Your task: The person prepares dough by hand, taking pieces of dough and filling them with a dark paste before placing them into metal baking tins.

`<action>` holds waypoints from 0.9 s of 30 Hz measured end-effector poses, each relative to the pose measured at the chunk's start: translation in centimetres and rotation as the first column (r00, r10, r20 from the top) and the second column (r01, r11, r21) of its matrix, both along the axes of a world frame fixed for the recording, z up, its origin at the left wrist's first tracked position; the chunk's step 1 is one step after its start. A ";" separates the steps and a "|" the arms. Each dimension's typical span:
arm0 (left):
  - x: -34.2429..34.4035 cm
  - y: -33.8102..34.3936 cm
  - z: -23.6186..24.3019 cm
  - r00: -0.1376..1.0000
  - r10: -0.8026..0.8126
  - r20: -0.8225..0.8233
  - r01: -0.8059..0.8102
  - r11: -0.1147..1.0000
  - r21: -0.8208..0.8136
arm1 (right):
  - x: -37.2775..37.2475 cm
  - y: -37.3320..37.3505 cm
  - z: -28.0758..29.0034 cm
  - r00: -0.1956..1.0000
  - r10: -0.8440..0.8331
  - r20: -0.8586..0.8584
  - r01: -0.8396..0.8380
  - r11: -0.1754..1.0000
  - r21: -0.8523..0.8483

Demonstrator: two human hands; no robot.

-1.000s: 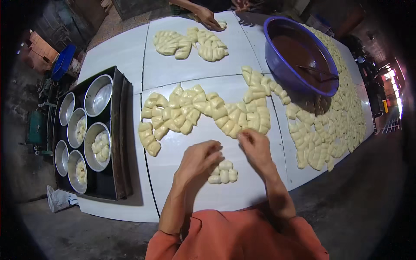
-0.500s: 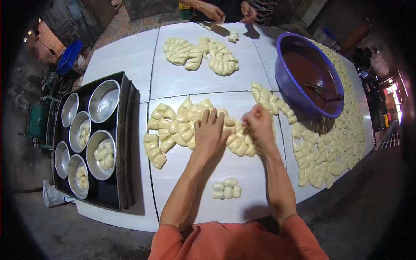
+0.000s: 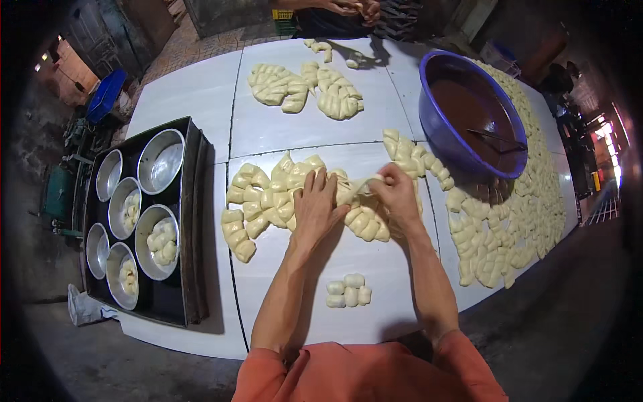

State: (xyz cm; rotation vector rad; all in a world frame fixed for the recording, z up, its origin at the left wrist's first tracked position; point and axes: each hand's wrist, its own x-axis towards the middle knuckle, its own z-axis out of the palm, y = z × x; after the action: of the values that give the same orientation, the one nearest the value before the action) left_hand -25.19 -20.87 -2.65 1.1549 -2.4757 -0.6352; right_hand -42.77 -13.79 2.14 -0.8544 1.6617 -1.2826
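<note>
Pale, glossy dough pieces [image 3: 268,197] lie joined in a scored cluster on the white table in front of me. My left hand [image 3: 315,208] rests flat on this cluster with its fingers stretched out. Just to its right, my right hand [image 3: 398,194] pinches the end of a dough strip [image 3: 360,189], which is lifted off the dough beneath and stretches toward the left hand. Nearer to me, between my forearms, sits a small separate group of dough pieces [image 3: 349,291].
A black tray [image 3: 194,228] at left holds several round metal pans [image 3: 161,161], some with dough inside. A purple basin [image 3: 429,120] of brown liquid stands at right, beside many dough pieces [image 3: 492,241]. Across the table, a co-worker's hands [image 3: 355,9] are above more dough [image 3: 278,87].
My right hand has drawn a dough strip up off the cluster, where before it was a closed fist above it. The co-worker's hands have moved back from the far table edge.
</note>
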 end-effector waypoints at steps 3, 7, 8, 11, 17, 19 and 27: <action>-0.4 0.2 0.4 0.999 0.008 0.049 -0.009 1.000 0.001 | -2.1 2.3 1.0 0.995 -0.084 0.049 0.092 0.978 -0.190; -0.3 0.7 0.3 0.999 0.019 0.030 -0.019 1.000 -0.020 | -1.3 4.7 3.2 0.954 -0.203 0.221 0.265 0.917 -0.299; -0.5 0.8 0.5 1.000 0.009 0.028 -0.008 1.000 -0.028 | -1.7 5.3 3.2 0.952 -0.212 0.220 0.274 0.911 -0.307; -1.0 1.1 1.2 0.997 0.022 0.068 -0.022 1.000 0.009 | -2.9 6.8 3.8 0.914 -0.205 0.350 0.350 0.833 -0.428; -0.5 1.0 0.0 0.999 0.035 -0.009 -0.036 0.998 -0.050 | -4.0 9.4 6.5 0.853 -0.249 0.459 0.487 0.695 -0.528; -0.6 1.0 0.2 0.999 0.040 0.008 -0.040 0.999 -0.027 | -5.1 10.7 8.0 0.802 -0.249 0.543 0.573 0.576 -0.582; -4.0 5.9 8.4 0.796 -0.116 -0.594 0.480 0.719 0.503 | -4.0 13.0 8.2 0.982 0.007 0.190 0.067 0.922 -0.380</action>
State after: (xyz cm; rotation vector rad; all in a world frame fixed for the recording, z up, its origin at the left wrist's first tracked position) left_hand -29.20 -14.95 5.76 0.5809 -1.9985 -1.7452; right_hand -46.73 -0.79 10.35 -0.9047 1.2964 -1.6922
